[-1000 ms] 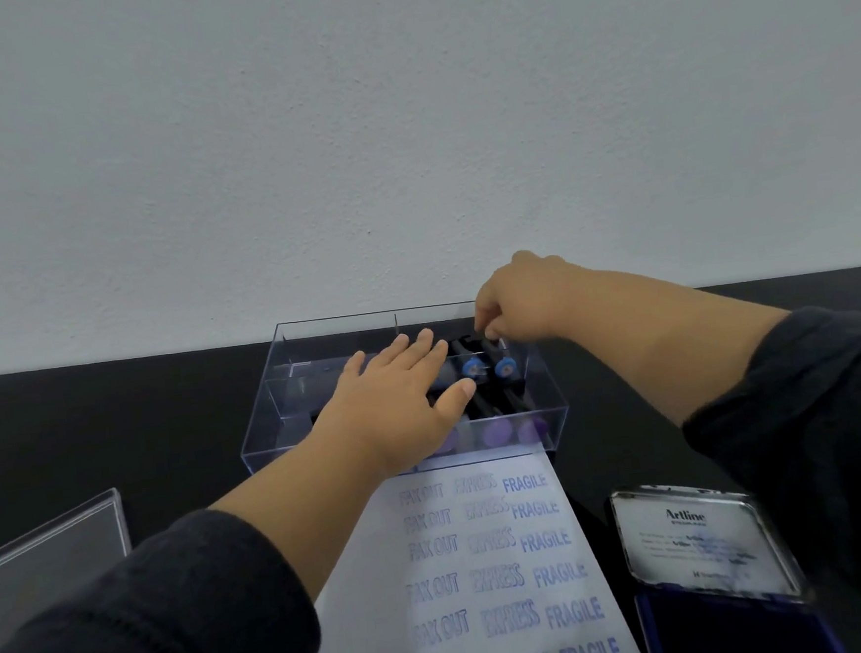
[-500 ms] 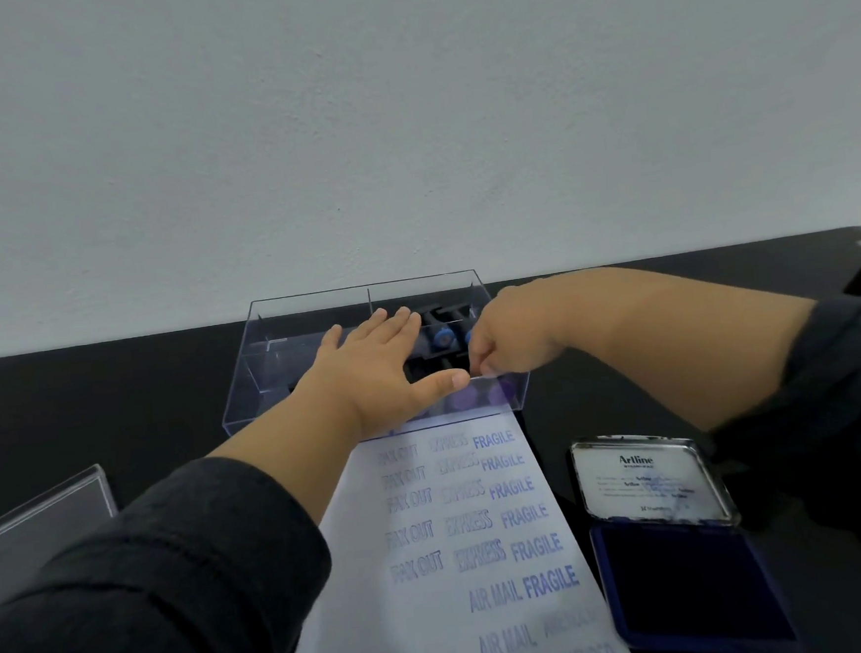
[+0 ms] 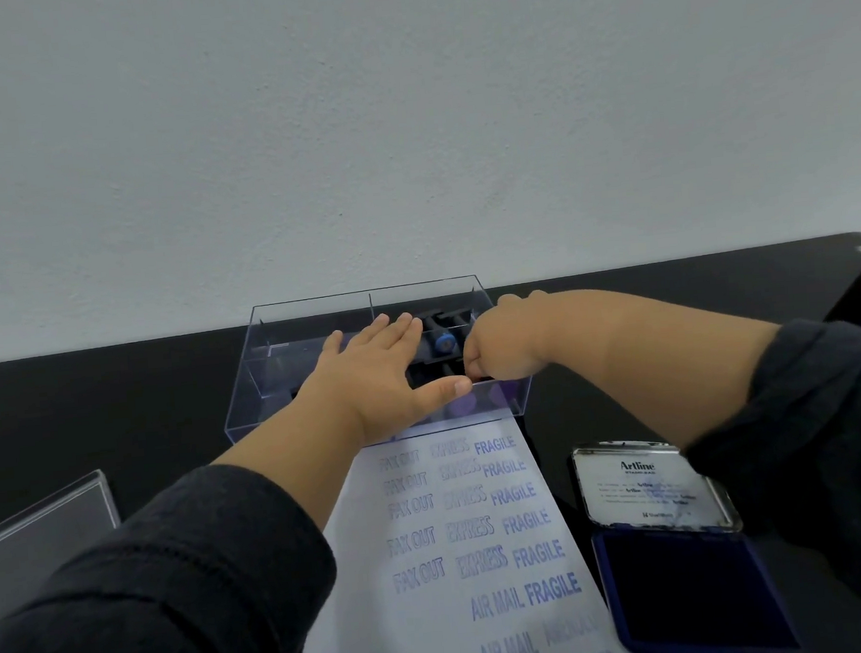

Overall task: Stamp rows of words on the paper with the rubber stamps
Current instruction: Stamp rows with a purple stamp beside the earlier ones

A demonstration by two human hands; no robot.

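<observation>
I lay my left hand (image 3: 375, 369) flat and open across the clear plastic box (image 3: 314, 309) to steady it. My right hand (image 3: 501, 341) curls over the black rubber stamps (image 3: 442, 340) inside; whether it grips one I cannot tell. Lift the chosen stamp straight up, clear of the rim.

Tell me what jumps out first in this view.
Both hands meet over the clear box at the table's far edge: the left hand lies flat across it, the right hand curls at its near right corner. In front lie the stamped paper and, right, the open ink pad.
</observation>
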